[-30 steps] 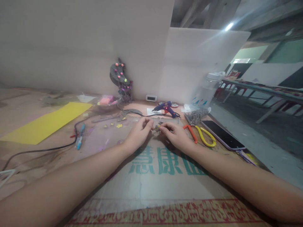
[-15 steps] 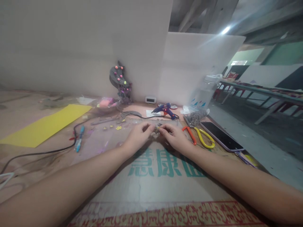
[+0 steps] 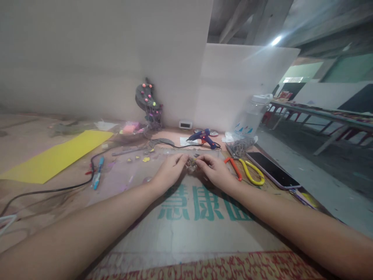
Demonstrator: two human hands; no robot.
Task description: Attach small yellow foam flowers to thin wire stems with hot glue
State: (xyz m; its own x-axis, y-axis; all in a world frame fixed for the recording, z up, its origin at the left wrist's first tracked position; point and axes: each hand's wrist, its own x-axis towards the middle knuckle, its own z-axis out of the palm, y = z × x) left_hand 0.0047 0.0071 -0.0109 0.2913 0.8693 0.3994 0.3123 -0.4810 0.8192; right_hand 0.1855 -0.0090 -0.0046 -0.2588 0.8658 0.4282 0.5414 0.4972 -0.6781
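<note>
My left hand and my right hand rest on a cardboard sheet with green printed characters. Their fingertips meet and pinch a small clear and yellowish craft piece between them. Both hands have their fingers curled together on it. The piece is too small to name exactly.
Orange and yellow-handled pliers and a phone lie right of my hands. A blue glue gun, a clear bottle and a beaded dark ornament stand near the wall. At left are yellow paper, a black cable and a blue pen.
Both hands stay pinched on the small piece and shift only slightly; the camera view has tilted a little.
</note>
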